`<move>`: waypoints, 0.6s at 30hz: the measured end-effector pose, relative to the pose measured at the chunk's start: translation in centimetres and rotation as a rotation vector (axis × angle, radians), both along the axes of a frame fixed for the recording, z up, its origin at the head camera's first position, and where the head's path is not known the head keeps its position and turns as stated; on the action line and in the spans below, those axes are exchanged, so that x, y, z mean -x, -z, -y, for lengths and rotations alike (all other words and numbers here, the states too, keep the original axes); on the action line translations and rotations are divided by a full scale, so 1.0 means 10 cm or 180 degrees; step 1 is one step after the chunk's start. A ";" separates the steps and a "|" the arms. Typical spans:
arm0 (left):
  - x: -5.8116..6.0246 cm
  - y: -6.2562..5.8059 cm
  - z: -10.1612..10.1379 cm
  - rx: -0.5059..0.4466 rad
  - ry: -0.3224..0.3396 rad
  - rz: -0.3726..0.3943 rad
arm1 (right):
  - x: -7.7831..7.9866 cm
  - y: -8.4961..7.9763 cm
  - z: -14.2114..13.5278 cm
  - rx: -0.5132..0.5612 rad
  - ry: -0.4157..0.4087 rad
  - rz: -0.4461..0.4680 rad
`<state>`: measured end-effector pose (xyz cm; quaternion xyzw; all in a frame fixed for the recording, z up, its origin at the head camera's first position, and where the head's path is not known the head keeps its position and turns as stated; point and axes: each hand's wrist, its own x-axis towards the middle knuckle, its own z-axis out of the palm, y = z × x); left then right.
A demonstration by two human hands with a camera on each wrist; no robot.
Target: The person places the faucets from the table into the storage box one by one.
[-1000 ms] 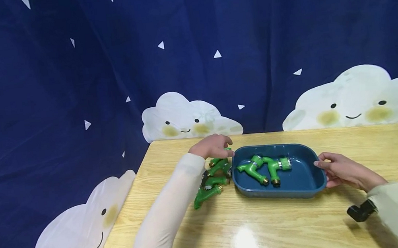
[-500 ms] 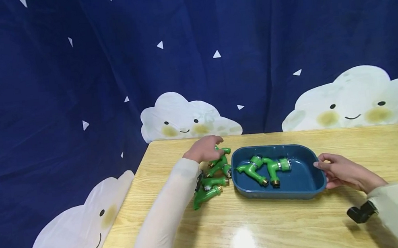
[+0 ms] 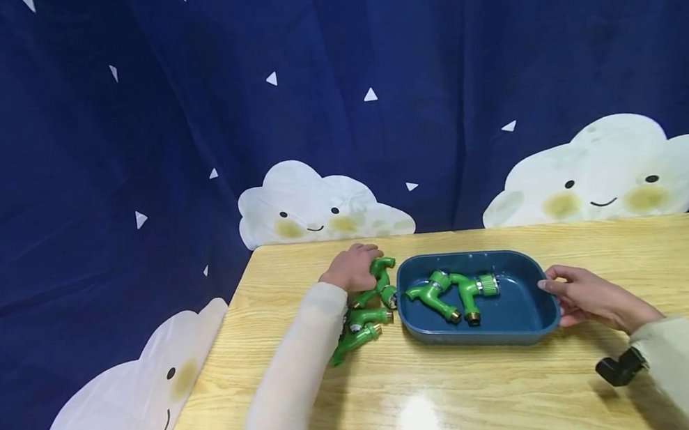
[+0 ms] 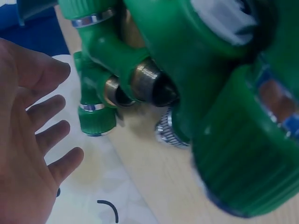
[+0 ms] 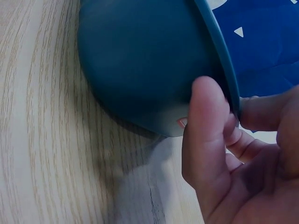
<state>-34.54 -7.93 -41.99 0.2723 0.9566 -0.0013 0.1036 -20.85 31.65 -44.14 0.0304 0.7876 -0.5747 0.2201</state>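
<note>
Several green taps with brass ends lie in a pile on the table, left of a dark blue plastic basin [image 3: 520,303]. My left hand [image 3: 350,269] is over the far end of the pile, beside a green tap [image 3: 383,265]. Its fingers are spread and loosely bent, and nothing is between them in the left wrist view, where the taps [image 4: 98,53] show close by. Inside the basin lie two taps: one tilted [image 3: 434,297], the other [image 3: 470,296] touching it. My right hand [image 3: 592,295] pinches the basin's right rim between thumb and fingers.
The pale wooden table [image 3: 465,398] ends at a navy curtain [image 3: 333,104] printed with clouds and triangles. Nearer me in the pile are two more taps, one [image 3: 358,343] angled at the front and one [image 3: 371,317] behind it.
My left hand has moved left and down, from beside the basin's left rim to the pile of taps. The right hand still holds the rim.
</note>
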 end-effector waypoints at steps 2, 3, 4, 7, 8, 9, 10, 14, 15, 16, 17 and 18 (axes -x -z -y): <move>0.00 0.03 0.01 0.0088 -0.0024 0.0019 | 0.00 0.00 0.01 0.0011 0.0009 0.0009; 0.01 0.05 0.02 0.0130 -0.0037 0.0031 | 0.01 0.00 0.01 0.0007 0.0003 0.0008; 0.01 0.06 0.02 0.0176 -0.0046 0.0041 | 0.01 0.00 0.01 0.0007 0.0003 0.0009; 0.01 0.10 0.03 0.0317 -0.0067 0.0028 | 0.01 0.00 0.01 0.0010 -0.0011 0.0001; 0.01 0.10 0.03 0.0352 -0.0075 0.0004 | 0.01 0.00 0.01 0.0011 -0.0012 -0.0001; 0.01 0.11 0.03 0.0368 -0.0086 -0.0024 | 0.01 0.00 0.01 0.0015 -0.0016 -0.0001; 0.01 0.11 0.03 0.0391 -0.0091 -0.0060 | 0.01 0.01 0.01 0.0022 -0.0015 0.0001; 0.01 0.13 0.01 0.0485 -0.0139 -0.0169 | 0.01 0.01 0.00 0.0036 -0.0006 0.0016; 0.01 0.13 0.01 0.0508 -0.0152 -0.0186 | 0.01 0.01 0.00 0.0040 -0.0008 0.0016; 0.01 0.13 0.01 0.0529 -0.0167 -0.0195 | 0.01 0.01 0.00 0.0043 -0.0006 0.0018; 0.01 0.14 0.00 0.0543 -0.0183 -0.0201 | 0.01 0.01 0.00 0.0046 -0.0005 0.0020; 0.01 0.14 0.00 0.0551 -0.0197 -0.0208 | 0.01 0.01 0.00 0.0048 -0.0004 0.0022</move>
